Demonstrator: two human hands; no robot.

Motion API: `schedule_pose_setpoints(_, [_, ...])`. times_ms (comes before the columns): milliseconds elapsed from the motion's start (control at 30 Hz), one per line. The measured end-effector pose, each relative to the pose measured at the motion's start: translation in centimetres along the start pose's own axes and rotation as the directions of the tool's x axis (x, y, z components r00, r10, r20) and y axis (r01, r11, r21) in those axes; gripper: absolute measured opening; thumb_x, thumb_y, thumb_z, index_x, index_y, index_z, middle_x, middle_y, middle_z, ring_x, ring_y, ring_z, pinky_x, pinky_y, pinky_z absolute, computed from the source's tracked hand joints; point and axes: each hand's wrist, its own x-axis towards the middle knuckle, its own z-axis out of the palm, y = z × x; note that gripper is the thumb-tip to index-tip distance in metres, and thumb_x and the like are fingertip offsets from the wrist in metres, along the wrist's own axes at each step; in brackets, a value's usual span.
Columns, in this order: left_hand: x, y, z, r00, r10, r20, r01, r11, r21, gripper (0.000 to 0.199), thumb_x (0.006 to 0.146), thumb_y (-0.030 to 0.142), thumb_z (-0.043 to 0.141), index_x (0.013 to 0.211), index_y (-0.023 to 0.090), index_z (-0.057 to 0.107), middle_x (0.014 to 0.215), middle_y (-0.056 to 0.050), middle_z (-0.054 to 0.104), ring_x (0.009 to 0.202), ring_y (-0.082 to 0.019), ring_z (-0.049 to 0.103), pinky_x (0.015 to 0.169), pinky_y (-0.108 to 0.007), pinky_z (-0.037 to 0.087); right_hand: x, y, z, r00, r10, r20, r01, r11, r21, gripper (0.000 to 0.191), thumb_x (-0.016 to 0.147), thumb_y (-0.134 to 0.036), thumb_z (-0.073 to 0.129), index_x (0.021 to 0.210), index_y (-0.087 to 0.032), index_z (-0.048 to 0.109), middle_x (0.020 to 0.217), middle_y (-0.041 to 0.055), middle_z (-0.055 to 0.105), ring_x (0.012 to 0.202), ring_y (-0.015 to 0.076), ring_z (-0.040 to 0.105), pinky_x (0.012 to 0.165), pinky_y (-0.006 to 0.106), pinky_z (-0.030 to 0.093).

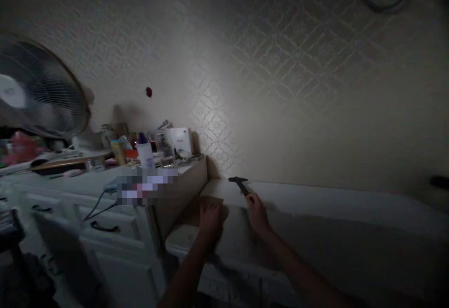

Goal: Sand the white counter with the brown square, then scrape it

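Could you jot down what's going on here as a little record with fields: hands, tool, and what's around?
Left hand: flat on a brown board, palm down.
Right hand: grips the handle of a dark hammer, head pointing left.
Work surface: pale ledge along a patterned wall.
To the left: white drawer cabinet with bottles, a white bottle, a white box.
Far left: fan, blurred.
Light: dim, details unclear.
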Motion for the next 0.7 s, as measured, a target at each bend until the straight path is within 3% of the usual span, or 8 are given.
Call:
schedule_pose_setpoints(167, [-0.5,0.5,-0.4,0.995,-0.088,-0.044,0.088,0.996,0.016,0.041,0.088,0.019,0.035,0.127,0.021,0.048,0.123,-0.011,0.056,0.117,-0.026,0.047,0.105,-0.052,0.019,-0.1,-0.7,2.2,0.999,0.007,0.051,-0.004,0.998,-0.06,0.029,0.086,-0.029,0.026,0.096,-0.023,0.053,0.089,0.0039,0.064,0.081,0.019,0.058,0.068,0.027,0.04])
schedule_pose_setpoints(300, [-0.5,0.6,-0.4,0.995,-0.091,-0.046,0.092,0.996,0.002,0.043,0.088,0.016,0.034,0.128,0.022,0.047,0.125,-0.01,0.055,0.116,-0.026,0.047,0.105,-0.052,0.02,-0.3,-0.6,3.0,0.996,0.006,0.087,0.005,0.992,-0.125,0.029,0.087,-0.026,0.026,0.098,-0.023,0.053,0.091,0.0039,0.065,0.082,0.0185,0.059,0.068,0.027,0.039])
schedule_pose_setpoints(567, [-0.4,0.4,0.0,0.995,-0.079,-0.055,0.08,0.997,0.006,0.042,0.088,0.016,0.034,0.127,0.02,0.047,0.121,-0.011,0.056,0.114,-0.025,0.048,0.103,-0.051,0.022,-0.7,-0.8,3.3,0.978,0.005,0.21,0.057,0.957,-0.285,0.027,0.09,-0.028,0.027,0.105,-0.023,0.05,0.098,0.0051,0.064,0.089,0.0195,0.06,0.069,0.028,0.039])
schedule_pose_setpoints(700, [-0.4,0.4,0.0,0.994,-0.103,-0.046,0.104,0.994,0.025,0.039,0.089,0.02,0.033,0.125,0.02,0.049,0.12,-0.011,0.057,0.114,-0.025,0.048,0.103,-0.049,0.024,-1.4,-1.5,3.0,0.946,-0.014,0.323,0.141,0.918,-0.372,0.029,0.09,-0.037,0.033,0.109,-0.024,0.05,0.095,0.0079,0.065,0.088,0.0235,0.061,0.071,0.032,0.039])
